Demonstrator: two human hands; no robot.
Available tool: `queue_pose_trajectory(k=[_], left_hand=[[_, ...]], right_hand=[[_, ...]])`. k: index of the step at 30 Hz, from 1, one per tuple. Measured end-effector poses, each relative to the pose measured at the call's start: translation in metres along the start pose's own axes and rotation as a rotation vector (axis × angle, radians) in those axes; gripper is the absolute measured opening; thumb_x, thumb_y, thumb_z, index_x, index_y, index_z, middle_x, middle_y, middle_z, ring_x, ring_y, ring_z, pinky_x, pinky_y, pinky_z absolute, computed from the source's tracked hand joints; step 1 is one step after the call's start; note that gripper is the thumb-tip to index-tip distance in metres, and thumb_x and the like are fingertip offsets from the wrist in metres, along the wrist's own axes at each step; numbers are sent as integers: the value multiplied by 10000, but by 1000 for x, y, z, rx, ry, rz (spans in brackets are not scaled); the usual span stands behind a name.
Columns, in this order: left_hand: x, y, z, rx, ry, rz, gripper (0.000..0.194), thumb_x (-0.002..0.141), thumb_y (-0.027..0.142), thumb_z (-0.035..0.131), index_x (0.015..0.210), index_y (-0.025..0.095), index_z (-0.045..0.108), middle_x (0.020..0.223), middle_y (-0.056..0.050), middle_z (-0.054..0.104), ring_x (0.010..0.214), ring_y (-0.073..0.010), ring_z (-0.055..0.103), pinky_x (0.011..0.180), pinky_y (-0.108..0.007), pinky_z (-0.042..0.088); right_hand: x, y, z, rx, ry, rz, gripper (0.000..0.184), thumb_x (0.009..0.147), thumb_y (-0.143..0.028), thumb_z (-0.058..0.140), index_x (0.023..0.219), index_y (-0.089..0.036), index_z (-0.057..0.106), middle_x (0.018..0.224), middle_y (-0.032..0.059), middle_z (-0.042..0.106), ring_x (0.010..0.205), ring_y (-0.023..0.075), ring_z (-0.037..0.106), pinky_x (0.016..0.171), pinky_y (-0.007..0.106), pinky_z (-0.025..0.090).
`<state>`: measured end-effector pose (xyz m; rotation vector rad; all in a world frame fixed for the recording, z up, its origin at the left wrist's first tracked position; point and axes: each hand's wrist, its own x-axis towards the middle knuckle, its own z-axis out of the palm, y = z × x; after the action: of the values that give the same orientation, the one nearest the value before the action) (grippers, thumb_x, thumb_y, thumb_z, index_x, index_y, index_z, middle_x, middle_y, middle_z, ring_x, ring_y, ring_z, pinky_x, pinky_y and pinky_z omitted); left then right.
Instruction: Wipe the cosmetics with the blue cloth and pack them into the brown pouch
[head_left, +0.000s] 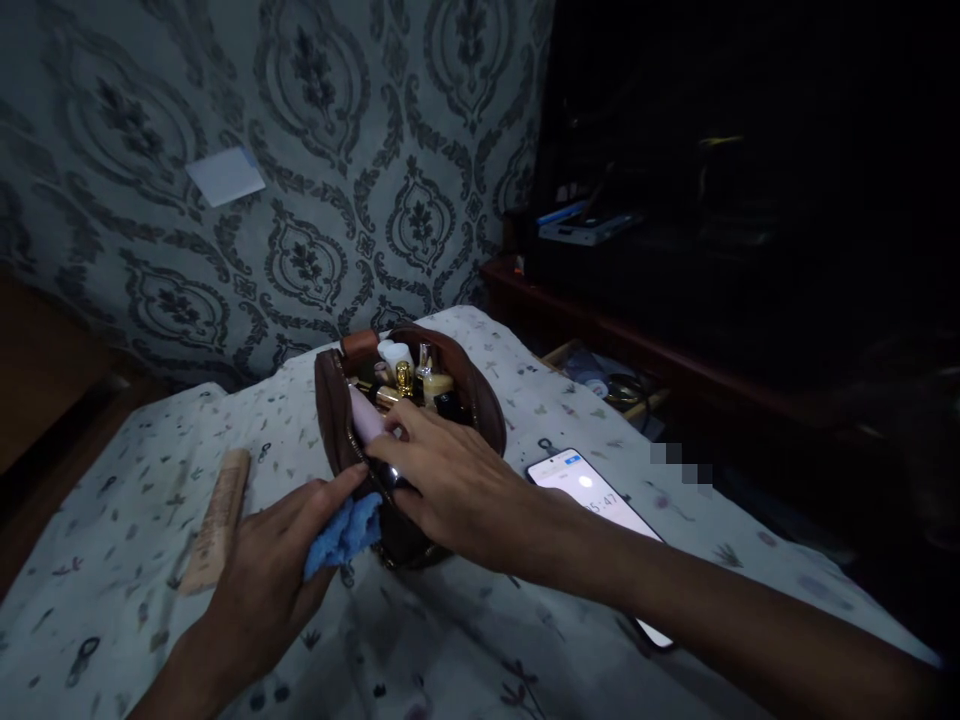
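A brown zip cosmetic bag stands unzipped on the bed, filled with several small cosmetics, among them a white-capped container and a gold-capped bottle. My right hand reaches over the bag's near side, its fingers closed round a pale pink tube with a shiny silver end. Part of the tube is hidden behind the fingers. In my left hand is a crumpled blue cloth, with the index finger against the bag's zipped edge. Left of that hand lies a beige squeeze tube.
A lit phone showing a timer lies right of the bag, partly under my right forearm. The patterned bedsheet reaches the wallpapered wall. Beyond the bed's right edge are an open drawer with items and a dark red ledge.
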<state>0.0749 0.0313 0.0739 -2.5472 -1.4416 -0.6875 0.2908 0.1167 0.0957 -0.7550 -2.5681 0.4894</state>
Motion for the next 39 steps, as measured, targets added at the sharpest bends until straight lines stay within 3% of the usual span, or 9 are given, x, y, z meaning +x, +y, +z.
queue_pose_trajectory(k=[10, 13, 16, 18, 20, 23, 26, 31, 39], left_hand=[[-1, -2, 2, -51, 58, -24, 491, 978, 236, 435, 1465, 268, 384, 1204, -80, 692, 993, -203, 694, 798, -274, 577], [-5, -8, 10, -118, 149, -219, 513, 971, 317, 482, 1467, 232, 386, 1173, -97, 690, 999, -225, 696, 795, -307, 588], [-5, -14, 20, -262, 226, -454, 552, 968, 394, 502, 1474, 199, 396, 1270, -124, 655, 1135, -255, 658, 886, -358, 580], [-4, -18, 24, -369, 210, -518, 573, 968, 439, 499, 1477, 192, 415, 1402, -136, 588, 1290, -279, 570, 1028, -409, 520], [-2, -21, 27, -444, 180, -545, 589, 960, 480, 504, 1472, 192, 449, 1478, -125, 535, 1388, -293, 479, 1138, -439, 426], [3, -20, 31, -507, 174, -593, 602, 938, 529, 530, 1440, 198, 510, 1477, -108, 547, 1406, -304, 460, 1175, -451, 380], [12, -16, 36, -507, 188, -568, 576, 937, 532, 533, 1400, 190, 560, 1450, -111, 575, 1377, -299, 498, 1156, -440, 408], [24, -12, 45, -479, 214, -497, 532, 947, 510, 527, 1380, 206, 583, 1448, -110, 574, 1368, -293, 507, 1133, -428, 427], [-12, -33, 35, -382, 112, -388, 489, 977, 376, 468, 1415, 161, 500, 1429, -142, 578, 1321, -267, 542, 1124, -416, 421]], right_hand=[[11, 3, -2, 108, -37, -4, 292, 799, 10, 566, 1038, -155, 591, 1123, 99, 600, 1046, 258, 577, 860, 405, 503], [8, 3, -2, 139, 17, -29, 269, 804, -6, 587, 1024, -155, 621, 1117, 100, 617, 1055, 250, 588, 880, 395, 508], [0, 13, -5, 115, 270, -28, 240, 864, -57, 548, 1054, -166, 646, 1163, 113, 625, 1122, 253, 578, 956, 414, 490], [-6, 27, -7, 87, 490, 68, 281, 894, -136, 538, 1157, -175, 629, 1264, 133, 598, 1240, 285, 527, 1059, 475, 428], [-11, 43, -7, 141, 607, 242, 388, 919, -284, 551, 1289, -169, 571, 1370, 161, 544, 1327, 324, 469, 1115, 531, 371], [-15, 59, -1, 416, 537, 445, 536, 945, -508, 508, 1373, -186, 523, 1379, 150, 572, 1302, 330, 513, 1087, 531, 415], [-13, 59, 7, 633, 437, 440, 549, 950, -580, 475, 1365, -227, 545, 1310, 99, 644, 1252, 299, 564, 1072, 484, 445], [-8, 47, 10, 651, 374, 422, 595, 959, -566, 460, 1441, -216, 468, 1382, 106, 601, 1292, 290, 540, 1129, 491, 388], [-13, 52, 18, 577, 540, 472, 583, 925, -608, 525, 1388, -253, 525, 1401, 93, 597, 1311, 310, 535, 1137, 544, 383]])
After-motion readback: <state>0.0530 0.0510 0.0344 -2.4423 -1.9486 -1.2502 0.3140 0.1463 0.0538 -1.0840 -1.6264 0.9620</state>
